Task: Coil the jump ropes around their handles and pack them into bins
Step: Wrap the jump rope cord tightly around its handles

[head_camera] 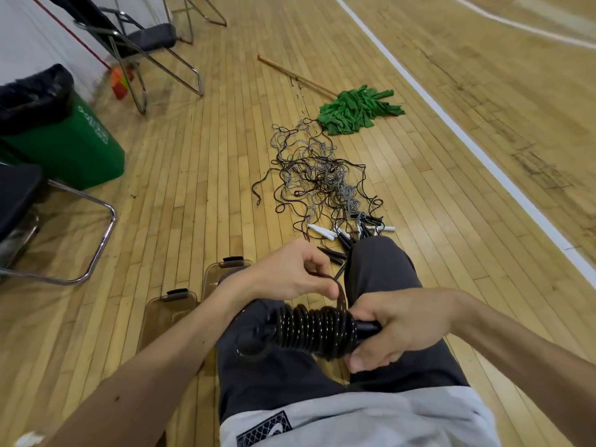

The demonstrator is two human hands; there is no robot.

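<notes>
Pinching the loose rope tail (pixel 340 293) between thumb and fingertips, my left hand (pixel 290 275) is holding it just above the coil (pixel 314 330). My right hand (pixel 400 324) is gripping the black handle (pixel 367 327) sticking out of the coil's right end, fingers curled round it. The coil is sitting over my lap (pixel 290 375), tight and, by my reckoning, nearly complete. To finish it well, I am aiming for steady tension on the tail, each turn touching the one beside it, then the end tucked under a wrap so nothing springs loose. Just left of the coil, 2 clear bins (pixel 167 312) are standing on the floor (pixel 193 188). Well beyond the coil, the tangled ropes (pixel 319 175) are lying unwound.
</notes>
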